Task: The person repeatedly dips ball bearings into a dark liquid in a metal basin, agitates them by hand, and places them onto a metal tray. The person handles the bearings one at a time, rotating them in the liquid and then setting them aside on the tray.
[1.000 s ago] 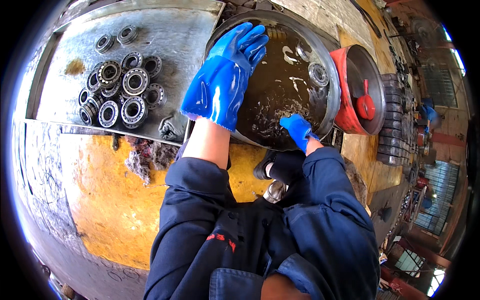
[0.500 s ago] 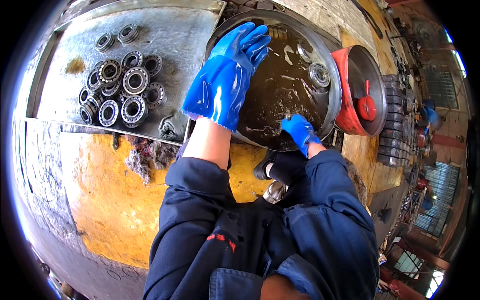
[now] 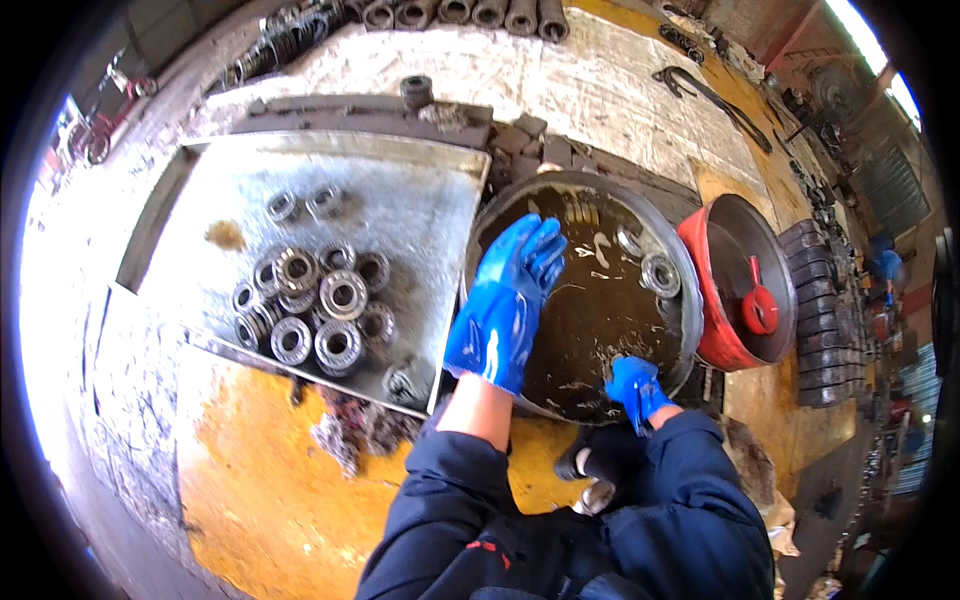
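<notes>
A round metal basin (image 3: pixel 690 310) holds dark oily liquid with two steel bearings (image 3: pixel 660 273) lying at its far right. My left hand (image 3: pixel 505 305), in a wet blue glove, hovers flat over the basin's left rim with its fingers spread and nothing in it. My right hand (image 3: pixel 635 385), also in a blue glove, is at the basin's near edge, fingers curled down into the liquid. Whether it grips anything is hidden.
A metal tray (image 3: pixel 420 190) to the left carries several cleaned bearings (image 3: pixel 315 310). A red bowl (image 3: pixel 735 290) with a red scoop stands right of the basin. Stacked rings (image 3: pixel 820 310) lie further right. A wad of dirty rags (image 3: pixel 350 430) sits on the yellow floor.
My right hand has shifted slightly inward along the basin's near edge. The left hand has stayed spread over the basin's left side.
</notes>
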{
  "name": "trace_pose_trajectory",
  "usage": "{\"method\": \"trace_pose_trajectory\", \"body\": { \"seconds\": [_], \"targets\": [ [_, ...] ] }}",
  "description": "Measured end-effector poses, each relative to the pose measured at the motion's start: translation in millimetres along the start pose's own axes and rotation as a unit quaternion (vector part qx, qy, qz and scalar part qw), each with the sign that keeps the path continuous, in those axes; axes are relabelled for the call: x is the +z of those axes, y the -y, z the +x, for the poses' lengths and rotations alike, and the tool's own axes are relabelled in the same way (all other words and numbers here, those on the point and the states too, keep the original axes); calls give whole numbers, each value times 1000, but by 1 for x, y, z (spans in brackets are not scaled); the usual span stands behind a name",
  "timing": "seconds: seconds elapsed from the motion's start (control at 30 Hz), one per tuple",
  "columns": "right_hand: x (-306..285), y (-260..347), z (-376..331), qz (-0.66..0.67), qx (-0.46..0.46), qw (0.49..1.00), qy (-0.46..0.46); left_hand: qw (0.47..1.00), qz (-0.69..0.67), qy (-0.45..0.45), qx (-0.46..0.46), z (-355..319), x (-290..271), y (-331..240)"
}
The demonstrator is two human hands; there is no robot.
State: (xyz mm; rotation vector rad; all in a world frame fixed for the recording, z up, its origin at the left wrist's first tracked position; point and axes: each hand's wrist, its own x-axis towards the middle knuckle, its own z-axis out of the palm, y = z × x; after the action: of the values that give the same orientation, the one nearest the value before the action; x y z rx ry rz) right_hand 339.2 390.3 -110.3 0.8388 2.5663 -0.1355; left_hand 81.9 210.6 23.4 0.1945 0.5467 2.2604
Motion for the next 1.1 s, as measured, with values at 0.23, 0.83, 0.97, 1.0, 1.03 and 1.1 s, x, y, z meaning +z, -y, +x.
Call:
{"method": "trace_pose_trajectory", "body": {
  "seconds": [0.23, 0.83, 0.97, 1.0, 1.03, 1.1],
  "targets": [
    [-10, 6, 21, -134, -85, 978, 138, 999, 5, -31, -35, 6, -12, -9],
    [1, -6, -3, 285, 151, 946, -40, 988, 11, -122, -95, 16, -4, -9],
    [-10, 5, 17, -137, -123, 983, 18, 989, 19, -121, -81, 15, -2, -12],
    [11, -16, 27, -192, -176, 965, -36, 991, 13, -103, -85, 21, 1, -1],
    [33, -40, 33, -244, -226, 939, -87, 988, 0, -112, -111, 31, 6, 8],
    [10, -4, 45, -86, -197, 973, 84, 990, 6, -119, -72, 19, -8, -7]
  ]
}}
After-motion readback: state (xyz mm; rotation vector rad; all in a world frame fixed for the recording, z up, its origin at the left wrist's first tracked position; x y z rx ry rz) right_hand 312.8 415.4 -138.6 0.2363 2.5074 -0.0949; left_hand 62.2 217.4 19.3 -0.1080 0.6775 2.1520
